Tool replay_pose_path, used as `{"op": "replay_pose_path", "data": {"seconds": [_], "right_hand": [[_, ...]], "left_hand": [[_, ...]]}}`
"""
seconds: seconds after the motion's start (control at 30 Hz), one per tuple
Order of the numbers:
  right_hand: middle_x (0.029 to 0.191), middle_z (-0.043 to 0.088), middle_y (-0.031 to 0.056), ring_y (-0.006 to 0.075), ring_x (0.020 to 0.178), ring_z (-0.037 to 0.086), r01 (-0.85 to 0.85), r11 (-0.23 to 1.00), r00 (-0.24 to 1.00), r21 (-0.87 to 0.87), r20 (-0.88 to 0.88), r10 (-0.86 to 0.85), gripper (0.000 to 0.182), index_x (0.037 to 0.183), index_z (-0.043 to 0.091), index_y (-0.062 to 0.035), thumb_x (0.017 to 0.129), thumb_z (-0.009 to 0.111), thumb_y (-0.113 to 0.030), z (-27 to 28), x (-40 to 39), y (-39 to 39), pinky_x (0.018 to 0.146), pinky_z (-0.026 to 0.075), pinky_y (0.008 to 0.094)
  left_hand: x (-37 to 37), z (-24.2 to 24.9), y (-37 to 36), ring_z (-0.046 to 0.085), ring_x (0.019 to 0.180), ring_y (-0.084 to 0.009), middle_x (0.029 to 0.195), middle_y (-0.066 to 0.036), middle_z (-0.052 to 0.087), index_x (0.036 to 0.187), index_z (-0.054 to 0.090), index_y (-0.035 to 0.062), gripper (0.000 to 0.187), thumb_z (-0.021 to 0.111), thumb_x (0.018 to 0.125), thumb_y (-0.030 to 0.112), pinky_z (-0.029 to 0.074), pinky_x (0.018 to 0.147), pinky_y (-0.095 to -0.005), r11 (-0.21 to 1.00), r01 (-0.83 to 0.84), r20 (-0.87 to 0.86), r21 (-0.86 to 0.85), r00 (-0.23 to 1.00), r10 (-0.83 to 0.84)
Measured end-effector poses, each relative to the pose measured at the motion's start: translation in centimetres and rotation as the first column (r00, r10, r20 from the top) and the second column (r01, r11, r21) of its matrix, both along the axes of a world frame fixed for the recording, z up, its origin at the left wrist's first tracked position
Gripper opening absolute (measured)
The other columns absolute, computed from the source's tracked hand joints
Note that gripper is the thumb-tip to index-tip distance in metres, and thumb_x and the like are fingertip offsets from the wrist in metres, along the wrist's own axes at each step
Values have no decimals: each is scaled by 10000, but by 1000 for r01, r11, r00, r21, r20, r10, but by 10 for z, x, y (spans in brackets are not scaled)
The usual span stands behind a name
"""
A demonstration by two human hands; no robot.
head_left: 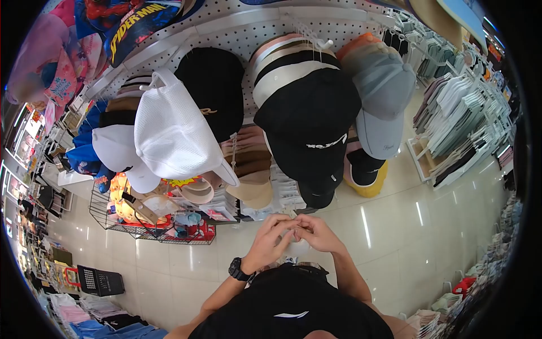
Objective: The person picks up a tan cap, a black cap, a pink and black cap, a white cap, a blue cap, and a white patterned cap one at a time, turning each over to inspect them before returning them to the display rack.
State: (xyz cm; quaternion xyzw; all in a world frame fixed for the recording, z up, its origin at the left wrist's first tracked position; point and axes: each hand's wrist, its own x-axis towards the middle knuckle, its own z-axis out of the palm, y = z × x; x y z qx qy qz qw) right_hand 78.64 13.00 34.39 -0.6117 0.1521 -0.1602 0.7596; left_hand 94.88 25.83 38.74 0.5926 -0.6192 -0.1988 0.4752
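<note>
My left hand (265, 244), with a black watch (238, 269) on its wrist, is in front of my black shirt (291, 305). Its fingers are curled and meet those of my right hand (319, 233). Both hands are closed, fingertips together; a small pale bit shows between them, too small to name. Just beyond my hands hangs a stack of black caps (316, 107) with white lettering. To its left are a white mesh cap (175, 127) and a black cap (212, 85); a grey cap (384, 101) hangs on the right.
Caps hang from hooks on a white pegboard wall (237, 37). Beneath them stands a black wire basket (186, 234) with packaged goods. Clothing racks (457, 113) line the right side. A black shopping basket (100, 281) sits on the tiled floor (169, 282) at the lower left.
</note>
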Motion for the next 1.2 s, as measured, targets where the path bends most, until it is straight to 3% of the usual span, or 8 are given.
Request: {"op": "replay_pose_path", "data": {"seconds": [0.03,0.07,0.17,0.23,0.57,0.63,0.83,1.2], "right_hand": [[891,642,20,92,812,597,-19,997,999,-78,-46,16,141,1140,621,3,1018,592,-60,3,-1,1,766,484,263],[852,632,14,88,787,583,-43,987,995,-156,-93,29,141,1140,624,4,1022,586,-65,7,-1,0,742,469,258],[829,619,-1,78,794,588,-72,994,997,-84,-25,70,142,1136,635,-5,1016,602,-74,18,-2,2,740,478,247],[823,620,-1,79,786,587,-72,992,997,-107,-30,69,146,1135,643,-8,1018,600,-84,24,-3,3,732,474,247],[842,610,13,84,780,556,-27,973,999,-228,-46,17,150,1126,646,-4,1030,585,-103,35,-4,9,730,473,269],[862,616,23,90,793,568,-24,980,999,-198,-46,15,155,1127,648,-1,1024,594,-104,35,-5,11,747,482,275],[938,660,66,137,871,615,-16,968,997,-251,-77,-4,179,1121,660,8,998,638,-120,39,-11,10,823,497,305],[933,690,69,142,883,624,-36,918,998,-395,-55,16,215,1033,683,-11,940,754,-191,53,-4,22,814,497,312]], "left_hand": [[3,0,0,627,1045,-306,1174,-124,644,1166,722,39,242,700,926,64,493,924,-391,997,-53,124,-54,991,60],[4,1,-1,627,1045,-306,1174,-124,644,1166,722,39,242,700,926,64,493,924,-391,997,-54,124,-59,990,61],[9,4,2,616,1052,-322,1148,-123,660,1170,719,40,254,703,918,62,476,945,-402,988,-119,180,-100,974,135],[15,0,4,621,1048,-317,1115,-126,680,1146,724,31,233,710,917,73,483,934,-399,998,-54,51,-41,997,56],[25,-4,14,646,1033,-262,1069,-124,700,1119,727,8,204,683,923,41,486,941,-359,1000,-15,-158,28,987,19],[25,-10,17,628,994,-192,1057,-88,697,1133,715,12,205,663,939,49,475,901,-323,991,79,-460,109,887,-20],[26,-14,18,605,987,-102,1064,-37,722,1149,697,4,199,666,963,66,459,894,-279,978,159,-536,136,842,-62],[24,-19,35,630,1016,-144,1097,-89,696,1122,672,-27,207,733,924,-18,498,911,-307,972,181,-620,149,783,-51]]}}
